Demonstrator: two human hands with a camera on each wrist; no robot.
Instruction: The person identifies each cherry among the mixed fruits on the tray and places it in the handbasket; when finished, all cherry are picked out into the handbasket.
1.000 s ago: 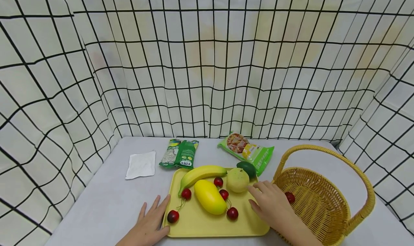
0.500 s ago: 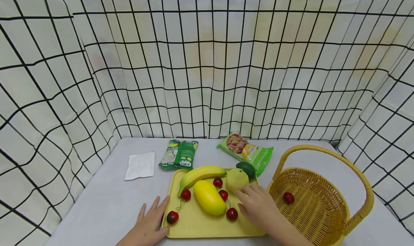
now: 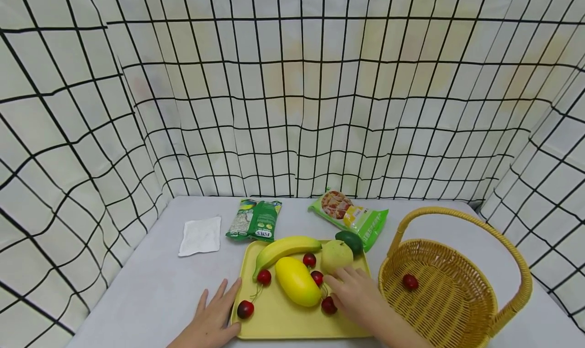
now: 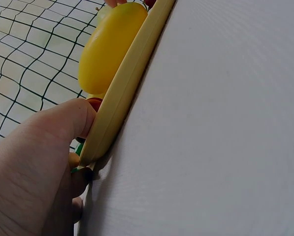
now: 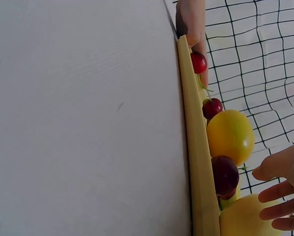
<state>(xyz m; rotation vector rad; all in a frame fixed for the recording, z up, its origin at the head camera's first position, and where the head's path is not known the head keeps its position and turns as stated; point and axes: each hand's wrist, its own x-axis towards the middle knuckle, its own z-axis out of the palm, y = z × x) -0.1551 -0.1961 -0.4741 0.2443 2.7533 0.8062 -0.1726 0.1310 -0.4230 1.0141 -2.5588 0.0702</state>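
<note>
A yellow tray [image 3: 269, 330] carries fruit. My left hand [image 3: 211, 315] rests against its left edge, fingers extended, thumb at the front corner. Over the right side hovers my right hand [image 3: 354, 294], its thumb and fingers apart in the right wrist view, holding nothing. Its fingertips are right by a cherry [image 3: 328, 306] and a second cherry [image 3: 317, 277], near a round pale yellow-green fruit [image 3: 336, 255]. A yellow mango [image 3: 298, 282] lies mid-tray, a banana [image 3: 285, 248] behind it. Another cherry [image 3: 309, 259] sits between banana and round fruit. Left of the mango lies a stemmed cherry pair [image 3: 245, 309].
On the right stands a wicker basket [image 3: 439, 297] with a tall handle and one cherry [image 3: 410, 282] inside. A dark green fruit [image 3: 349, 242] sits at the tray's back right corner. Behind are a green packet [image 3: 255, 220], a light green packet [image 3: 349, 216] and a white square [image 3: 200, 236].
My right hand has moved left from beside the basket to over the tray's cherries, uncovering the cherry in the basket. My left hand stays at the tray's edge.
</note>
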